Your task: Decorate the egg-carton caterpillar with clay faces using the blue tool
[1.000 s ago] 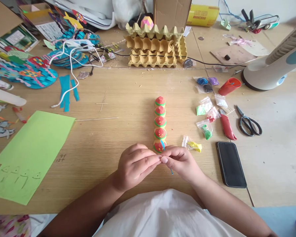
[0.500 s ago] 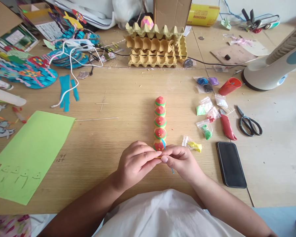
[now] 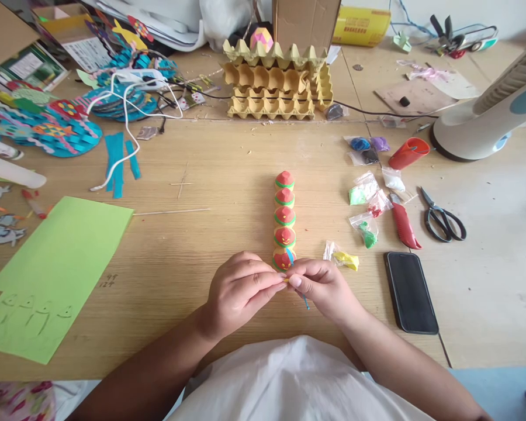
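Note:
A row of red, domed egg-carton cups (image 3: 284, 216) with green bands and small yellow dots stands upright to the eye in the middle of the table. At its near end, my left hand (image 3: 245, 286) is closed, fingertips pinched on a tiny piece of yellow clay (image 3: 286, 280). My right hand (image 3: 322, 289) pinches the same bit from the other side. A thin blue stick (image 3: 305, 302) runs through the right hand, its lower tip showing beneath; a blue part also shows above the fingers, against the nearest cup. Fingers partly hide the clay.
To the right lie a bag of yellow clay (image 3: 345, 259), a bag of green clay (image 3: 369, 235), a red cutter (image 3: 404, 222), scissors (image 3: 442, 217) and a phone (image 3: 411, 292). Green paper (image 3: 65, 251) is at left. Egg cartons (image 3: 272, 107) stand at the back.
My fingertips have shifted slightly, uncovering more of the nearest red cup. The blue stick's lower tip has moved a little to the left. Both hands keep their pinch.

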`<state>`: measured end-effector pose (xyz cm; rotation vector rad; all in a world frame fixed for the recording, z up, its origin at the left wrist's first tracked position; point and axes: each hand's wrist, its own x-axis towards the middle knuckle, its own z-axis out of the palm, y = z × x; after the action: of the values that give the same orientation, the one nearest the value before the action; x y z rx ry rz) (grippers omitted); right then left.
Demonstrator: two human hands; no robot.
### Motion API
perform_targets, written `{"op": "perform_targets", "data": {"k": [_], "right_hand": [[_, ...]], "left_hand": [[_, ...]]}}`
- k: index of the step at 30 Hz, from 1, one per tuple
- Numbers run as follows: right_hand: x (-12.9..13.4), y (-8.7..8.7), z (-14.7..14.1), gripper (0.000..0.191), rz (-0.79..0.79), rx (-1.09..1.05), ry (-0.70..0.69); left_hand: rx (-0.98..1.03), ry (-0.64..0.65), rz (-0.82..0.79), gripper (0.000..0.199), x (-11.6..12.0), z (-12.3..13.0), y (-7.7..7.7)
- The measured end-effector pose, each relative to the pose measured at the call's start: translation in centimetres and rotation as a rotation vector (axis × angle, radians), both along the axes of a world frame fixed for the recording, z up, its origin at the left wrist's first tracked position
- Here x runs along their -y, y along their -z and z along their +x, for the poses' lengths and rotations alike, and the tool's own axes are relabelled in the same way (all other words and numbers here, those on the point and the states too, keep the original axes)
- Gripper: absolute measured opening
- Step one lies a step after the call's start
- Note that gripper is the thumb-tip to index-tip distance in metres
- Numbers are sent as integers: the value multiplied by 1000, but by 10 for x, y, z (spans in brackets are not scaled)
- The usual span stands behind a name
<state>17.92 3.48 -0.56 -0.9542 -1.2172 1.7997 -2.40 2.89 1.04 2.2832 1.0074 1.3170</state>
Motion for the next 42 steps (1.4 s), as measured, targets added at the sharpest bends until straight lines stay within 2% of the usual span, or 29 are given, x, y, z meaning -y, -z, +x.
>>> {"op": "perform_targets", "data": {"k": [9,16,20,30,37,42], "right_hand": [[0,-1,-2,23,-51,-32,6],[-1,-2,-2,24,-74,-50,29],[-1,-2,-1,28,-114,-34,62],[2,4,2,34,-100,-40,22],[3,2,-1,19,-141,-99,13],[2,0,-2,21,-155,-98,37]], "left_hand": [[-54,-7,72,14,0,-1,-3],[-3,3,47,32,-2,-2,3],[3,0,28,29,-3,-1,3],[-1,-1,-4,20,-2,-2,-2],[7,-2,9,21,-2,0,-3],[20,17,5,33,-2,0,0]]}}
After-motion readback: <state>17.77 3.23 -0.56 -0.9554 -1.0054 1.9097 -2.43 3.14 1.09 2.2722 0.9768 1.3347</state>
